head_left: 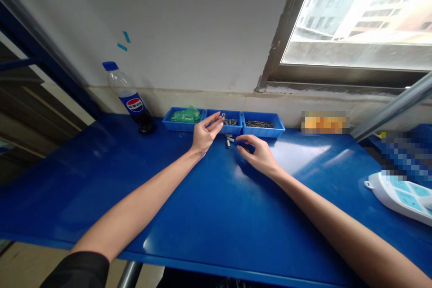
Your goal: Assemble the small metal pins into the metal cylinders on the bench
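Above the front of the middle blue bin (225, 130), my left hand (205, 135) pinches a small silvery metal piece (223, 115) at its fingertips. The piece is too small to name exactly. More grey metal pieces (231, 122) lie inside that bin. My right hand (257, 153) hovers low over the table, thumb and fingers apart, with nothing visible between them. Just left of its fingertips, several short metal cylinders (228, 143) rest on the table in front of the middle bin.
A left bin (170, 127) holds green plastic packaging (186, 115); a right bin (277, 131) holds thin metal pins (259, 124). A cola bottle (133, 101) stands back left. A blurred orange box (324, 123) is by the wall, and a white device (401, 193) sits at right on the blue table (202, 216).
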Demonstrator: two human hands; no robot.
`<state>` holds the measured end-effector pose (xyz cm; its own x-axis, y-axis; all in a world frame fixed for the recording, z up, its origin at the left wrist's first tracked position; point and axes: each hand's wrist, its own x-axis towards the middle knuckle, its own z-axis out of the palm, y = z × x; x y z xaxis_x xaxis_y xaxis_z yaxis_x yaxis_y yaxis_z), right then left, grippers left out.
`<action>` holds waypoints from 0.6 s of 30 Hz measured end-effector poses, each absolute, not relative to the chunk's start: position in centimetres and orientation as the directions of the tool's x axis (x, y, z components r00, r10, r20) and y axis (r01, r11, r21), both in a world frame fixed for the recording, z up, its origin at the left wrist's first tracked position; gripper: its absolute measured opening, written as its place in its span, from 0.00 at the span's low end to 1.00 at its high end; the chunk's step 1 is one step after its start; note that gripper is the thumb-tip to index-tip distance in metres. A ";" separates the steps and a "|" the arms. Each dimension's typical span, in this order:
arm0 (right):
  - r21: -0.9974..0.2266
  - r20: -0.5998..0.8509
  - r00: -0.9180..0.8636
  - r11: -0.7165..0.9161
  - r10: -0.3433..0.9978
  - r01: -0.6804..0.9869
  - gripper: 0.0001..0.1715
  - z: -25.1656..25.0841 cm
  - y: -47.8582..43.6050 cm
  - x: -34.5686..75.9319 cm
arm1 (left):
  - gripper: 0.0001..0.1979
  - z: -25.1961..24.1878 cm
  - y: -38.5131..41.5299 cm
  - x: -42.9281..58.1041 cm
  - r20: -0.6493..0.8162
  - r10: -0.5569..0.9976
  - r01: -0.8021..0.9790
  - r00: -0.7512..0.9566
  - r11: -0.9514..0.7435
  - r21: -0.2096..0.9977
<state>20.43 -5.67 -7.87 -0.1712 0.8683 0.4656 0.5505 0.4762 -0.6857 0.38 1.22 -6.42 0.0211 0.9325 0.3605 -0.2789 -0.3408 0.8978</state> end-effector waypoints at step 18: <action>-0.404 0.470 -0.294 0.499 0.832 0.767 0.11 -8.1 -6.5 19.8 | 0.10 -7.3 0.7 0.0 0.212 0.939 -0.063 0.271 -0.203 0.977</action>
